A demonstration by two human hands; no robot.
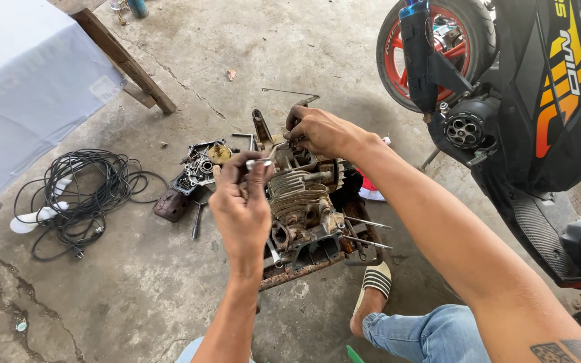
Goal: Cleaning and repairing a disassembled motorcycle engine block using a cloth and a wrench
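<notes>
The engine block [307, 202] at frame centre is touched at its upper end by the right hand [321, 131], fingers pinched there; a small metal tool [261, 162] is gripped by the left hand [242, 205] beside it.

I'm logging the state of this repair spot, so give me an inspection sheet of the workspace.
Surface: cracked, stained grey concrete floor.
Job's things: greasy finned metal engine block on a rusty frame; small shiny metal part pinched in the left hand.
Clutter: dismantled engine cover with loose parts; thin metal rod.
Grippers: left hand raised before the engine; right hand on the engine's top, what it grips hidden.
Cables: coiled black cable with white plug pieces.
Surroundings: black scooter with red-rimmed wheel; white cloth on a wooden stand; striped sandal.
</notes>
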